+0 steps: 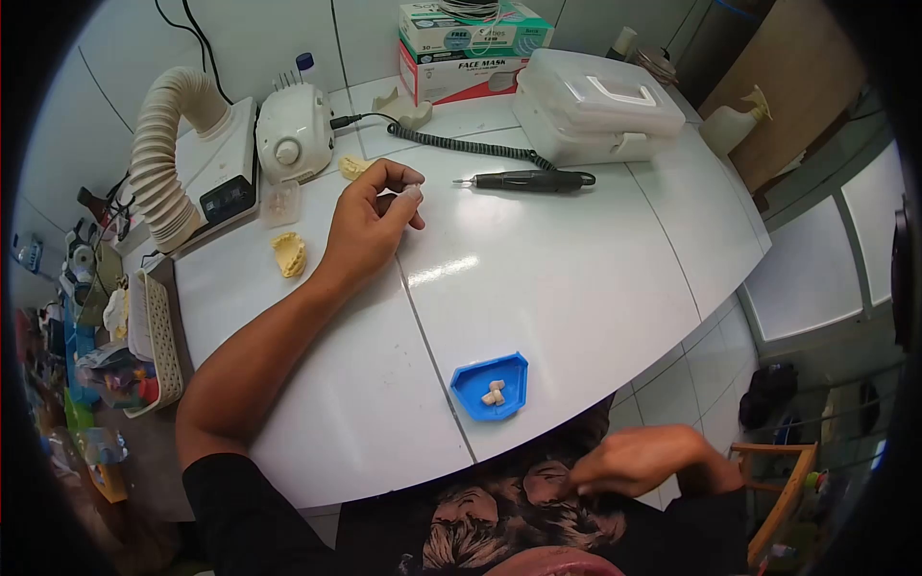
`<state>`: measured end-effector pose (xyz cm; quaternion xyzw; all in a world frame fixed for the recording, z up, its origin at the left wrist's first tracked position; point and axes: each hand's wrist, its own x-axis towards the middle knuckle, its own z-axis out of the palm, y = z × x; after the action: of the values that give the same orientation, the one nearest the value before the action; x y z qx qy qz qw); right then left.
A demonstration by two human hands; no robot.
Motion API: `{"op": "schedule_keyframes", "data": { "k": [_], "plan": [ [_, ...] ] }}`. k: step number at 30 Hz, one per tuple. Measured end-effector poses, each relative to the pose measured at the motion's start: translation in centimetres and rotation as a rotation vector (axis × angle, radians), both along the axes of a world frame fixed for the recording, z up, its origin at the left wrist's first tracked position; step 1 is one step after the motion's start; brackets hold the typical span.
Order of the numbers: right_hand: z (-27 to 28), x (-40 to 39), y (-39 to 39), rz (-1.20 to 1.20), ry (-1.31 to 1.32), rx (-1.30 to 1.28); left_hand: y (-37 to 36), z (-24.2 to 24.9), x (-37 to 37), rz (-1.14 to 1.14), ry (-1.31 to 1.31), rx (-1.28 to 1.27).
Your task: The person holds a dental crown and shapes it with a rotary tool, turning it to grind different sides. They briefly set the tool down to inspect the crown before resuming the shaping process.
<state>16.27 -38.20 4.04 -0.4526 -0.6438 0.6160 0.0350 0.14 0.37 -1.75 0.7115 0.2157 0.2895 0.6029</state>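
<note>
My left hand (373, 213) rests on the white table, its thumb and fingers curled together in a pinch. Something small and pale may sit at the fingertips, too small to name. Just behind it lies a yellow dental cast (353, 167), and a second yellow dental cast (288, 254) is to its left. To its right, a black handpiece (536, 181) with a thin metal tip lies on the tabletop. My right hand (624, 459) is off the table's front edge, before my shirt, with fingers bent inward; what they hold, if anything, is hidden. A blue tray (462, 382) near that edge holds small tooth-coloured pieces (494, 392).
A white control unit (293, 134) connects to the handpiece by a coiled cord (461, 144). Left of it stands a ribbed hose (158, 163) on its base. At the back are mask boxes (471, 77) and a lidded case (595, 106). A basket (166, 355) flanks the left edge.
</note>
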Motion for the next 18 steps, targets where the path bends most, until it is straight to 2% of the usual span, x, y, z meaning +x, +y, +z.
{"op": "schedule_keyframes", "data": {
  "k": [1, 2, 3, 4, 6, 8, 11, 18],
  "plan": [
    [-4.2, 0.1, -1.4, -0.169, -0.046, -0.202, -0.1, 0.1, 0.0, -0.005, 0.002, -0.017],
    [-11.0, 0.7, -5.4, -0.297, -0.278, -0.043, 0.0, 0.1, 0.1, -0.006, -0.001, -0.030],
    [-19.3, 1.8, -6.4, 0.082, -0.625, -0.349, 0.1, 0.2, 0.4, -0.009, -0.005, -0.036],
    [-25.5, 2.2, -7.0, 0.157, -0.798, -0.457, 0.0, 0.2, 0.5, -0.007, -0.022, -0.057],
    [-32.1, 2.0, -7.3, -0.107, -0.935, -0.439, -0.3, 0.3, 0.0, 0.002, -0.027, -0.092],
    [-34.3, 1.5, -6.1, -0.266, -0.991, -0.399, -0.4, 0.3, -0.2, 0.039, -0.019, -0.104],
    [-35.4, 1.0, -5.2, -0.371, -1.032, -0.376, -0.6, 0.7, 0.1, 0.066, 0.003, -0.143],
    [-33.5, 0.3, -4.2, -0.419, -1.018, -0.400, -1.3, 1.2, -0.5, 0.097, 0.075, -0.198]
  ]
}}
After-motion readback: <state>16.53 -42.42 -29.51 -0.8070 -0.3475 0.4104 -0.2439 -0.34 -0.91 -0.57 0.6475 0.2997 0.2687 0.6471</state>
